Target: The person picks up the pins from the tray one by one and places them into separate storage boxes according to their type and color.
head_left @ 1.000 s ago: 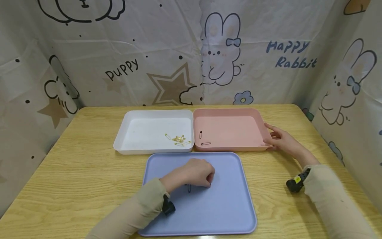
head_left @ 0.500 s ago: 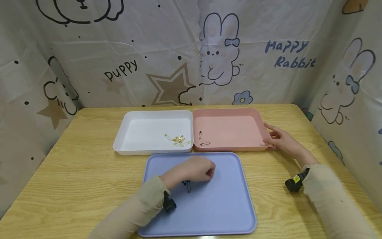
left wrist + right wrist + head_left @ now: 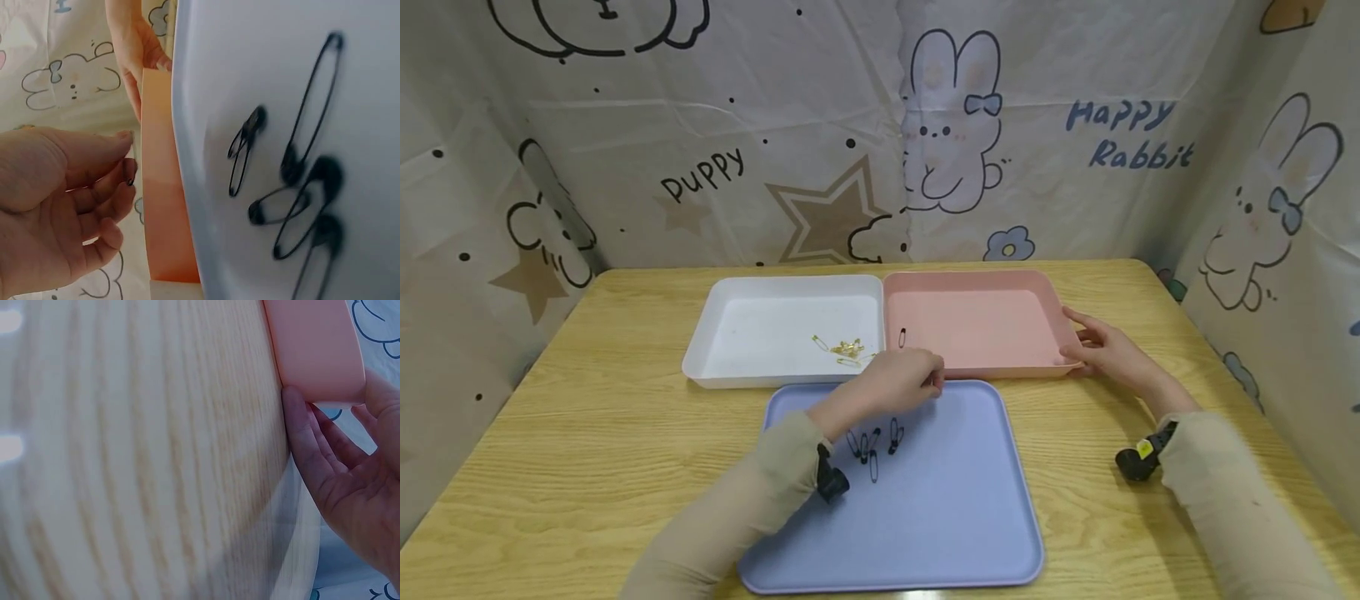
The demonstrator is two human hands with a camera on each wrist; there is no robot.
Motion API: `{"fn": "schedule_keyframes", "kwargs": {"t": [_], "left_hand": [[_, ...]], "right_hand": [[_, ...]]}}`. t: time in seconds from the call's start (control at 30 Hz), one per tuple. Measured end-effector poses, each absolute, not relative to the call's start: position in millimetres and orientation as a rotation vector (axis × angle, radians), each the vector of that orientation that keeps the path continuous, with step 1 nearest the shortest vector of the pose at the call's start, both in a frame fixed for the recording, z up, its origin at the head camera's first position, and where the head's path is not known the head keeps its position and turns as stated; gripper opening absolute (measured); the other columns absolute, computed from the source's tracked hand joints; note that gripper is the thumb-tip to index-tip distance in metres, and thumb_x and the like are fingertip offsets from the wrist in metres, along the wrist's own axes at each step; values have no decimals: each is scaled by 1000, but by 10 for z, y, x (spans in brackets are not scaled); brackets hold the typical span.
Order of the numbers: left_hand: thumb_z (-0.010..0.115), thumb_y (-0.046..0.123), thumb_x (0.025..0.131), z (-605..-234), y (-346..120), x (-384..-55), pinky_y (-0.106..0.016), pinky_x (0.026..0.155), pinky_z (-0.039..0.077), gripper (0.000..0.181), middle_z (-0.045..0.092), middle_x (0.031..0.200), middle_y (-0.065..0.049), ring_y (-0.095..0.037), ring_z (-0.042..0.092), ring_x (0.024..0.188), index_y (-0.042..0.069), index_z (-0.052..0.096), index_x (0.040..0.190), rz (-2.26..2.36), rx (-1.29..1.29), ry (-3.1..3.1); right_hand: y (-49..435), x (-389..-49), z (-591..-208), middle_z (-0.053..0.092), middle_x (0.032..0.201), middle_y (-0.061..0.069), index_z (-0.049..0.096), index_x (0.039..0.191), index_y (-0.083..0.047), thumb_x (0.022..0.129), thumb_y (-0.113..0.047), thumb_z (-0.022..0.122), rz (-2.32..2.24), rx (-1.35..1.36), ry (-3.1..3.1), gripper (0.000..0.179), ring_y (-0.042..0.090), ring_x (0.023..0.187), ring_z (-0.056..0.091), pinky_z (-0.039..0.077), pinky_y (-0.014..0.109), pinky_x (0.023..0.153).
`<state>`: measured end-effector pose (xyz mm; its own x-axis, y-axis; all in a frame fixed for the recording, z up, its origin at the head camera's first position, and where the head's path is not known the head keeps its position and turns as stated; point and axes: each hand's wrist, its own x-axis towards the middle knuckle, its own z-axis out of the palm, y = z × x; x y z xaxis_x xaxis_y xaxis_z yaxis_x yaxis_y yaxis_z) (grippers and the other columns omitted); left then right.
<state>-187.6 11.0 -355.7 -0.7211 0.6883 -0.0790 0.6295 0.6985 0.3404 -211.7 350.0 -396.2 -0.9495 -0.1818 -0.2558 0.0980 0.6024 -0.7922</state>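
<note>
Sorting seems in hand: a mostly hidden black pin (image 3: 130,182) is pinched by the left hand (image 3: 904,379), the pink tray (image 3: 985,321) gripped by the right hand (image 3: 1108,357); release inside seems required.

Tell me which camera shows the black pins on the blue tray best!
The left wrist view: the black pins look biggest there, their loops and clasps showing despite some blur. The head view shows them tiny, near the left hand. The right wrist view shows none.
</note>
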Motion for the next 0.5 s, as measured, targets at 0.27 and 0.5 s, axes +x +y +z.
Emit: {"fn": "schedule_keyframes", "kwargs": {"t": [0.27, 0.5], "left_hand": [[58, 19, 88, -3520, 139, -2073, -23, 62, 43, 5, 59, 82, 5, -9, 52, 71, 16, 61, 86, 481, 1009, 2798], [61, 24, 87, -3577, 146, -2276, -24, 56, 38, 5, 57, 76, 5, -11, 50, 66, 20, 60, 85, 554, 942, 2797]], "right_hand": [[3493, -2126, -3965, 36, 127, 26, 8, 147, -23, 90, -34, 55, -1281, -74, 2521, 75, 29, 97, 52, 51, 31, 79], [3494, -2109, -3960, 35, 128, 26, 7, 147, -24, 90, -35, 54, -1263, -67, 2529, 74, 31, 100, 51, 50, 31, 80]]}}
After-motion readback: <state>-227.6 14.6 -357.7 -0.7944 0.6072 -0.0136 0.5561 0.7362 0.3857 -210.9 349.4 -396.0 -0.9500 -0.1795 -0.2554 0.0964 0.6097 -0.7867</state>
